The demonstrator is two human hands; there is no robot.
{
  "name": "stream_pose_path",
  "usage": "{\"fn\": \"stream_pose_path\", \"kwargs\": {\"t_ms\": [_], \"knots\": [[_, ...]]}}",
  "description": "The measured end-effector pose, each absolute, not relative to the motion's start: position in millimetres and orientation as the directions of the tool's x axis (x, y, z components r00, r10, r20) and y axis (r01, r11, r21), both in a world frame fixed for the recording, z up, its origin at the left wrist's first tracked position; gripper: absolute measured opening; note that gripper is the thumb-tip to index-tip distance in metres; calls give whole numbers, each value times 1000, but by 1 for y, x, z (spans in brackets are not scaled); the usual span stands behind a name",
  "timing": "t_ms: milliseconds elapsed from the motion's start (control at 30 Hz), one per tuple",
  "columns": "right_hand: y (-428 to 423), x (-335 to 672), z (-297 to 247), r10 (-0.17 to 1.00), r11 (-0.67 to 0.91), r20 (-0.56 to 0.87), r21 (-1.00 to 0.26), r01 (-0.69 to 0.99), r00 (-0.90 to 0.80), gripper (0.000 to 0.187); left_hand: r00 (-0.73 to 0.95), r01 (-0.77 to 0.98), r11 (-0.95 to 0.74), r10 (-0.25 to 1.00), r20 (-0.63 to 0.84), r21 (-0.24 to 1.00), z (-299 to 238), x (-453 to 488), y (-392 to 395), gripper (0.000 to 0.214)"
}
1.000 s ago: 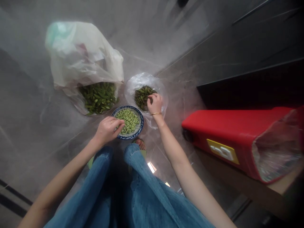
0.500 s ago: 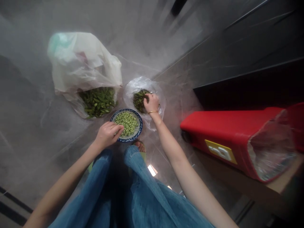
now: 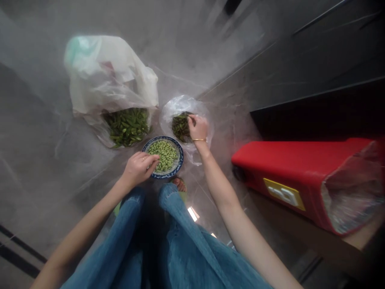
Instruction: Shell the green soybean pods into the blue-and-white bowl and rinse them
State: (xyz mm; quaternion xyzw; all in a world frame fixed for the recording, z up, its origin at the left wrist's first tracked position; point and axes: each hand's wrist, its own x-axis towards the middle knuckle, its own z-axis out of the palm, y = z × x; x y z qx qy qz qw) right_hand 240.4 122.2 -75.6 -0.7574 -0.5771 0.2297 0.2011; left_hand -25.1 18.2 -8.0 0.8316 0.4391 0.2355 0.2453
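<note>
Shelled beans (image 3: 165, 152), pale green, one bowlful: we find them in a blue-and-white bowl (image 3: 181, 159) set on the grey floor (image 3: 39, 104), just in front of the feet. They spread over most of the inside, leaving some of the bowl's wall bare.

Green pods, one large heap (image 3: 129, 126): these lie at the mouth of a white plastic bag (image 3: 112, 86), beyond the bowl and to its left. We judge them unopened, so a good share of the shelling seems left.

Darker pods, one smaller heap (image 3: 179, 127): held in a clear plastic bag (image 3: 173, 105), beyond the bowl and to its right. We take these for spent hulls, the done portion (their insides are too small to check).

Hands, two, well apart: the left hand (image 3: 138, 165) is at the bowl's near left rim, its fingertips bunched over the beans; the right hand (image 3: 198, 126) is at the clear bag, thumb and fingers curled by the dark heap. Whether either grips anything, we cannot tell.

Markings: white characters on a yellow plate (image 3: 284, 194) fixed to a red bin (image 3: 300, 158), illegible to us. The white bag shows teal and dark red patches; we read no brand.
</note>
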Motion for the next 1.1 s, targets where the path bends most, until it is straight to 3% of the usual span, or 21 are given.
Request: {"fn": "stream_pose_path", "kwargs": {"t_ms": [100, 167, 267, 500, 633, 767, 833, 933, 1100], "knots": [[85, 224, -47, 927, -355, -274, -863, 360, 258, 37, 368, 607, -368, 916, 161, 704, -5, -21, 15, 31], [59, 207, -27, 890, -454, -446, -886, 97, 93, 38, 270, 562, -249, 957, 109, 789, -2, -15, 14, 41], [31, 181, -5, 831, -556, -552, -828, -70, -70, 36, 227, 499, -114, 974, -3, 859, 4, -7, 14, 47], [18, 153, 8, 801, -598, -582, -782, -177, -136, 35, 173, 499, -99, 985, 13, 861, 9, -5, 11, 35], [16, 148, 6, 778, -627, -618, -752, -203, -115, 44, 153, 556, -150, 985, 76, 818, 5, -10, 7, 33], [8, 140, -2, 699, -714, -696, -665, -219, -164, 54, 281, 634, -350, 935, 216, 690, -1, -14, 6, 21], [3, 137, -6, 730, -684, -668, -709, -172, -149, 57, 370, 627, -413, 904, 214, 661, -2, -15, 6, 21], [-4, 135, -10, 798, -603, -595, -784, -147, -94, 59, 413, 613, -429, 890, 194, 663, -1, -14, 5, 23], [-7, 134, -9, 695, -718, -693, -656, -232, -192, 62, 394, 609, -455, 885, 249, 650, 5, -11, 3, 19]]}}
